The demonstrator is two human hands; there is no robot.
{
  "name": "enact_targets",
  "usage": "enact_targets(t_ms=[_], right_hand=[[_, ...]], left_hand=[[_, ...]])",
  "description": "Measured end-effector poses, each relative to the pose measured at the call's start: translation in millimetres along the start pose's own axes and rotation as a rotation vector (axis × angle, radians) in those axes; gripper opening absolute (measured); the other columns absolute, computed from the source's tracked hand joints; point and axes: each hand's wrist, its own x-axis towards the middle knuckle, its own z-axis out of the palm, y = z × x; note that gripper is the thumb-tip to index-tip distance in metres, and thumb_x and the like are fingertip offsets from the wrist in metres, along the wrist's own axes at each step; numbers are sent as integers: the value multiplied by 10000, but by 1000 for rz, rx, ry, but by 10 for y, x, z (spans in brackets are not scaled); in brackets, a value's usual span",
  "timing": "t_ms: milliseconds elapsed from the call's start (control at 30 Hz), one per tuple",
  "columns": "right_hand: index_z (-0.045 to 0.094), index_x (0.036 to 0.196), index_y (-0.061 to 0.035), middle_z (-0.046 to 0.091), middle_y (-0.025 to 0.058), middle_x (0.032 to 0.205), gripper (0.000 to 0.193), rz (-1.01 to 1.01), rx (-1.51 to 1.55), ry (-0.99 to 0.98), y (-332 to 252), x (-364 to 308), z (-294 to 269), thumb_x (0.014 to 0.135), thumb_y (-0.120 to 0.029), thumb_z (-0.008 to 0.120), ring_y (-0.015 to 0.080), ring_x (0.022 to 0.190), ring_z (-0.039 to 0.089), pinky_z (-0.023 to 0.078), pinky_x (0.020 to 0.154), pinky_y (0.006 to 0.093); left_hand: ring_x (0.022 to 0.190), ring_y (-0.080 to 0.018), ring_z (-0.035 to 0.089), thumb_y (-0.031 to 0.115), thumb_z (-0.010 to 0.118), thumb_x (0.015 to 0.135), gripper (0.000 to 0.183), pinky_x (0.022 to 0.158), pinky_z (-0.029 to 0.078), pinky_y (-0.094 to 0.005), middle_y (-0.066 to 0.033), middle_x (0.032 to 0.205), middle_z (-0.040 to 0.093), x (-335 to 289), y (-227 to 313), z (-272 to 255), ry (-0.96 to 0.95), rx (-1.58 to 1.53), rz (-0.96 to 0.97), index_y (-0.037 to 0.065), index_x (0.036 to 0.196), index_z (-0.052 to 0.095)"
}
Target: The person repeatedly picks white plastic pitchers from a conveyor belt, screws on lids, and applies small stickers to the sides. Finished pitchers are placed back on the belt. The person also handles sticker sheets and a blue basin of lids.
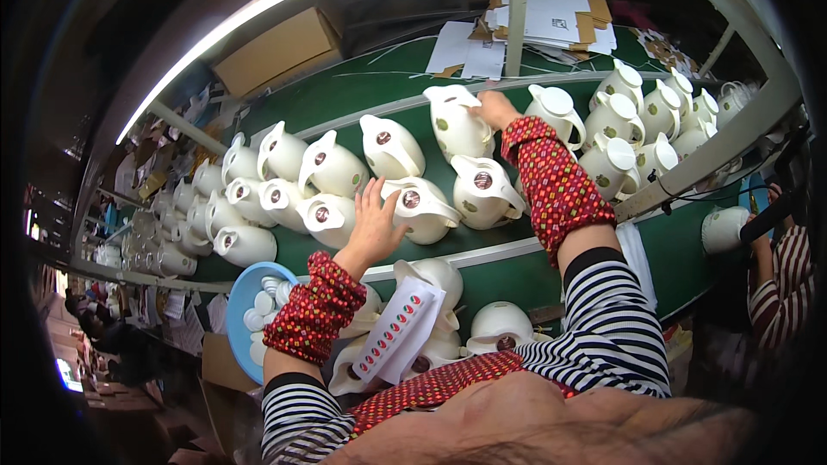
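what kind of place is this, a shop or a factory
Most likely a factory assembly or packing line. Dozens of identical white jugs lie along a green conveyor belt, the left hand and right hand reach onto them, and flattened cartons are stacked behind.

Both hands, left (pixel 372 226) and right (pixel 494 108), on white jugs (pixel 419 204) along green belt (pixel 482 269)

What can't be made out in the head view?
- Right hand: fingertips hidden behind the white jug it touches.
- Left hand on a lying jug: contact under palm hidden.
- Sticker sheet: print too small.
- Far-left jugs: blurred near the rim.
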Motion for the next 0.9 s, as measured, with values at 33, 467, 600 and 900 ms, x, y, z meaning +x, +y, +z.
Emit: enact_targets(t_ms=[33,467,600,900], right_hand=[[718,1133,65,752,221,963,429,-24,12,57,-1,32,-47,958,-327,717,337,811,764,625,691,425],[714,1087,141,758,173,778,525,248,321,206,-430,-62,-508,997,-376,677,287,660,771,624,551,354],[761,1026,76,777,133,782,485,256,283,259,-559,-126,-555,985,-401,689,278,729,778,619,713,368],[750,1044,62,787,138,837,467,-155,405,352,-1112,-978,-889,941,-394,742,310,868,773,588,835,409]], left_hand=[[1535,-495,218,241,812,842,763,1210,216,-689,-289,1628,246,-125,17,-39,0,-30,-14,51,1495,468],[1507,-502,259,230,817,857,624,1237,247,-571,-290,1598,311,-1403,447,-343,28,-199,-171,40,1403,581],[1505,-494,275,213,815,865,600,1232,276,-553,-287,1594,331,-1590,563,-414,45,-231,-228,39,1393,590],[1448,-461,404,177,820,853,580,1207,344,-510,-272,1524,455,-1596,806,-599,171,-359,-217,22,1370,609]])
